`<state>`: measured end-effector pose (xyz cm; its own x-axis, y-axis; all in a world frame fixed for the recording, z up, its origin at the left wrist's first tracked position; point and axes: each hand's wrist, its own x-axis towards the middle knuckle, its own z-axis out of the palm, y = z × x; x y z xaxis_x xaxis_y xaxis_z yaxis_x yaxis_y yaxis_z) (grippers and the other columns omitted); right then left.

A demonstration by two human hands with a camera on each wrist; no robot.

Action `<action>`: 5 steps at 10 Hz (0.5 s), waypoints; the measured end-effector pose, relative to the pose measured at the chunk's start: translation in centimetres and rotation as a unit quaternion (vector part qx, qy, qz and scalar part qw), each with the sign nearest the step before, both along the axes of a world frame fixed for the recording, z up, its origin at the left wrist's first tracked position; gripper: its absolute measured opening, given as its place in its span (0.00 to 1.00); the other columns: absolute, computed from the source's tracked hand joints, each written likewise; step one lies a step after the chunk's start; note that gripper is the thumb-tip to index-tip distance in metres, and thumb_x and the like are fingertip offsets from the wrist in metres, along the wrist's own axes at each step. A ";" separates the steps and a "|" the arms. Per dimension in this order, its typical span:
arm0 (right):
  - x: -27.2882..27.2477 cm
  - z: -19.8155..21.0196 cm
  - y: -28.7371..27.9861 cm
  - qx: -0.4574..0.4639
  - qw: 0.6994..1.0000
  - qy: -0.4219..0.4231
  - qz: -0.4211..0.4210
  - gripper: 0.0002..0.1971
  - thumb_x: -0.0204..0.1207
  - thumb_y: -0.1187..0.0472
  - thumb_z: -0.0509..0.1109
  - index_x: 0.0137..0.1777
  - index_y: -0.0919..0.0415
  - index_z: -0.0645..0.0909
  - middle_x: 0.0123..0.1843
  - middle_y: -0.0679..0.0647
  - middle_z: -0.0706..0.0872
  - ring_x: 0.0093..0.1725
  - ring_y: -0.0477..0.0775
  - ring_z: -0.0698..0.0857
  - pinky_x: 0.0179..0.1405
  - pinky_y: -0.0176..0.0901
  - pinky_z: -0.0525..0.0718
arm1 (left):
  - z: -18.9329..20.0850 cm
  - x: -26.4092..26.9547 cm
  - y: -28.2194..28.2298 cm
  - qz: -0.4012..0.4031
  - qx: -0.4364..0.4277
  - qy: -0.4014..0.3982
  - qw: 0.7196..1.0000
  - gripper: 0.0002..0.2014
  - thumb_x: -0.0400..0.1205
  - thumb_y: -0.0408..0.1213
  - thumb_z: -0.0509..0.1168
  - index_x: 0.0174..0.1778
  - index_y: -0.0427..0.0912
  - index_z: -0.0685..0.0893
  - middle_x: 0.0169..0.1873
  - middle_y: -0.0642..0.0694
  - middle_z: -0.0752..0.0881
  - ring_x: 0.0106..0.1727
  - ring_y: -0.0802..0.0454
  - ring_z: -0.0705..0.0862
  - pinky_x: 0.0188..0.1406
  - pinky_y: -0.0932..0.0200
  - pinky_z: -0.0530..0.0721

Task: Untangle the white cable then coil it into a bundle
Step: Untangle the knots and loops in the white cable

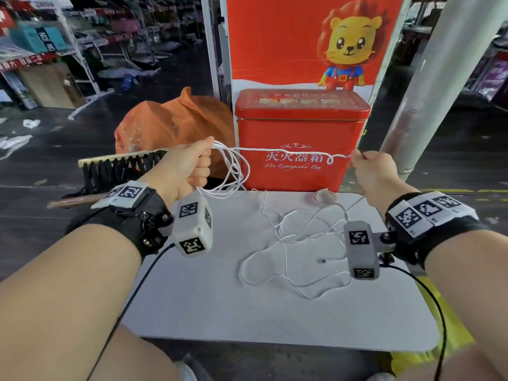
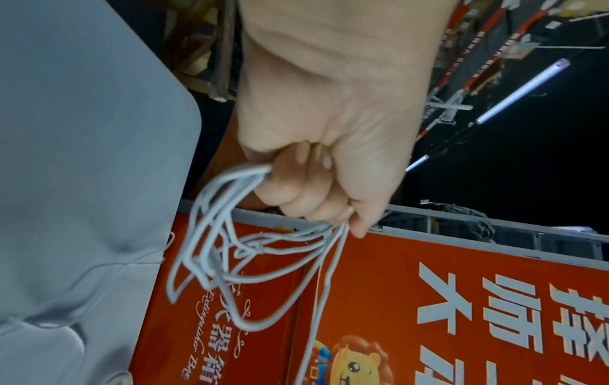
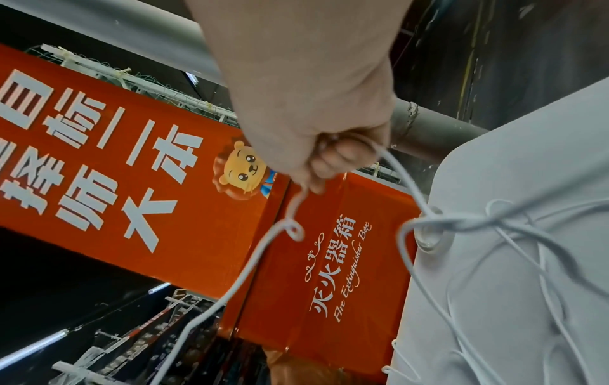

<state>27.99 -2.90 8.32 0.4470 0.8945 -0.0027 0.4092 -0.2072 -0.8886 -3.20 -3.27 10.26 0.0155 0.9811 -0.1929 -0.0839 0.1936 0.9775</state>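
White cable (image 1: 277,150) stretches taut between left hand (image 1: 184,169) grip clutching loops and right hand (image 1: 371,171) pinch.

A white surface (image 1: 192,298) stands on a dark floor (image 1: 41,133). Behind it stand a red box (image 1: 299,127), a red lion poster (image 1: 302,37) and an orange bag (image 1: 176,119). A grey pillar (image 1: 439,78) rises right; shelves (image 1: 55,37) fill the left background.

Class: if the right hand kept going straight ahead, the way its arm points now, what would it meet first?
Probably the red box: the right hand is raised just in front of its right edge, pinching the cable. Depth is unclear; it might slip past.
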 end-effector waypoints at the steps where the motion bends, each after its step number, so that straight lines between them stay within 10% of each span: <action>1: 0.1 -1.4 0.5 -0.110 0.990 -0.063 0.063 0.14 0.83 0.59 0.59 0.38 0.64 0.78 0.26 0.53 0.71 0.23 0.53 0.68 0.18 0.39 0.68 | 0.4 0.9 -0.1 -0.008 0.005 -0.011 1.000 0.21 0.86 0.47 0.58 0.27 0.50 0.62 0.15 0.56 0.59 0.13 0.60 0.55 0.09 0.68 0.53; 2: 0.4 -2.1 0.3 -0.137 0.982 -0.105 0.071 0.13 0.81 0.62 0.62 0.58 0.69 0.81 0.30 0.53 0.74 0.26 0.51 0.72 0.16 0.35 0.72 | 0.6 1.1 -0.2 0.041 0.034 -0.030 0.998 0.21 0.86 0.45 0.59 0.27 0.50 0.62 0.15 0.56 0.59 0.14 0.60 0.55 0.10 0.67 0.53; 3: 0.3 -2.3 0.9 -0.161 0.967 -0.191 0.059 0.18 0.82 0.67 0.57 0.71 0.68 0.70 0.53 0.56 0.83 0.49 0.54 0.84 0.35 0.33 0.81 | 0.4 1.1 0.0 0.138 0.074 -0.064 0.986 0.20 0.86 0.42 0.59 0.28 0.49 0.63 0.14 0.56 0.60 0.14 0.60 0.55 0.11 0.66 0.53; 4: -0.6 -2.2 1.2 -0.108 0.994 0.022 0.005 0.11 0.82 0.62 0.57 0.58 0.65 0.77 0.51 0.62 0.81 0.46 0.59 0.83 0.39 0.46 0.79 | -0.4 0.6 0.5 0.190 0.065 -0.086 0.976 0.19 0.86 0.40 0.58 0.29 0.48 0.63 0.12 0.57 0.60 0.12 0.60 0.56 0.10 0.67 0.54; 5: -1.2 -0.7 1.0 0.081 0.923 0.375 -0.013 0.10 0.80 0.64 0.58 0.37 0.59 0.74 0.39 0.55 0.84 0.38 0.50 0.85 0.46 0.43 0.85 | -1.8 -0.7 1.2 0.173 0.013 -0.092 0.981 0.18 0.87 0.42 0.57 0.30 0.48 0.63 0.12 0.56 0.61 0.11 0.60 0.56 0.10 0.67 0.54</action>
